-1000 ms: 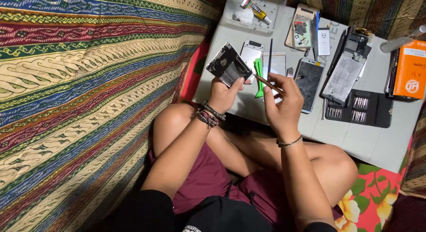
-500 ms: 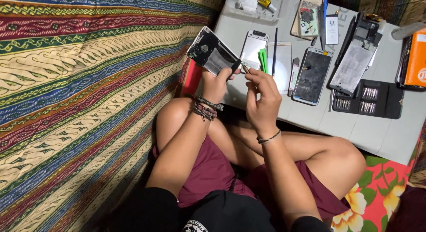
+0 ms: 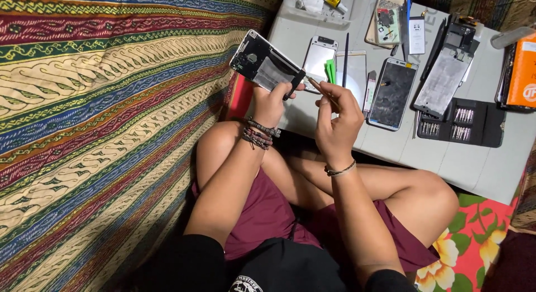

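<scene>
Hands (image 3: 304, 105) near orange box (image 3: 523, 71)

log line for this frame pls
left hand: holds opened phone | right hand: thin tool at phone edge | white table: phone parts

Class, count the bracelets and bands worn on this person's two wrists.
2 sets: stacked beaded bands on the left wrist; one thin bracelet on the right wrist. The stack's strands are too small to count.
</scene>
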